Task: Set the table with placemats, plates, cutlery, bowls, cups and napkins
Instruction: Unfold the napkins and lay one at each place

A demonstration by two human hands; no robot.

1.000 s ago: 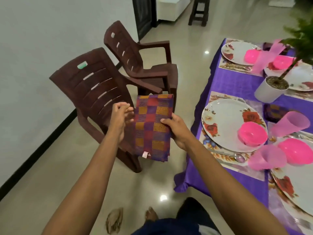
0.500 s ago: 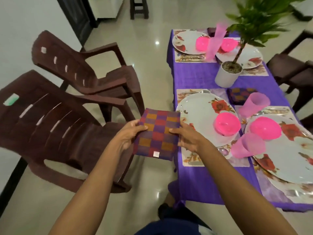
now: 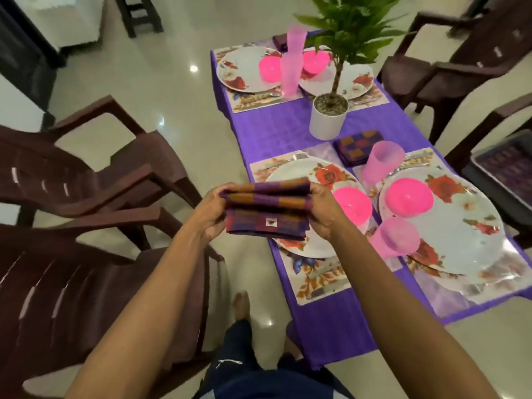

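Note:
A folded checked napkin (image 3: 266, 214) in purple, orange and red hangs in the air over the near left edge of the table. My left hand (image 3: 211, 214) grips its left end and my right hand (image 3: 324, 210) grips its right end. Under it lies a white floral plate (image 3: 302, 174) with a pink bowl (image 3: 352, 204) on a floral placemat (image 3: 315, 279). A second folded napkin (image 3: 358, 149) lies beyond that plate. Two pink cups (image 3: 381, 161) (image 3: 395, 237) stand between this plate and the right plate (image 3: 460, 226), which carries another pink bowl (image 3: 408, 192).
A potted plant (image 3: 328, 116) stands mid-table on the purple cloth (image 3: 273, 128). Two more set places with pink bowls and a tall pink cup (image 3: 290, 73) lie at the far end. Brown plastic chairs (image 3: 72, 180) stand left, others (image 3: 460, 67) right. A dark tray (image 3: 509, 165) sits at the right edge.
The napkin has moved right, from beside the chairs to over the near left plate, and now shows its folded edges. Both hands still hold its ends. The view has swung toward the table.

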